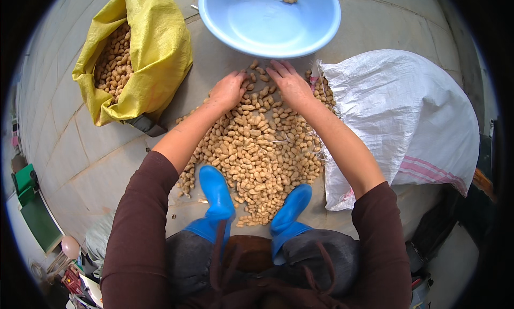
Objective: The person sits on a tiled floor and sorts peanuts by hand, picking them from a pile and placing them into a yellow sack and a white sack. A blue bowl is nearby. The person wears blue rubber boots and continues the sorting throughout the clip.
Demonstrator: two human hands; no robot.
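A heap of unshelled peanuts (pixel 257 148) is spread over the floor in front of me. At its far left edge my left hand (pixel 230 90) rests by the nuts, fingertips curled down so that I cannot tell whether they grip any. My right hand (pixel 291 84) reaches over the far side of the heap, fingers stretched forward, with no nut visible in it. Both hands are just short of a light blue plastic basin (pixel 269 54), which has a few peanuts (pixel 289 0) at its far side. Several loose nuts lie between my hands.
A yellow woven sack (pixel 160 56) at left stands open with peanuts inside. On the right, a white woven sack (pixel 385 104) lies with its mouth toward the heap, peanuts spilling from it. My blue rubber boots (pixel 217 192) flank the heap's near end, before a wooden seat (pixel 247 252).
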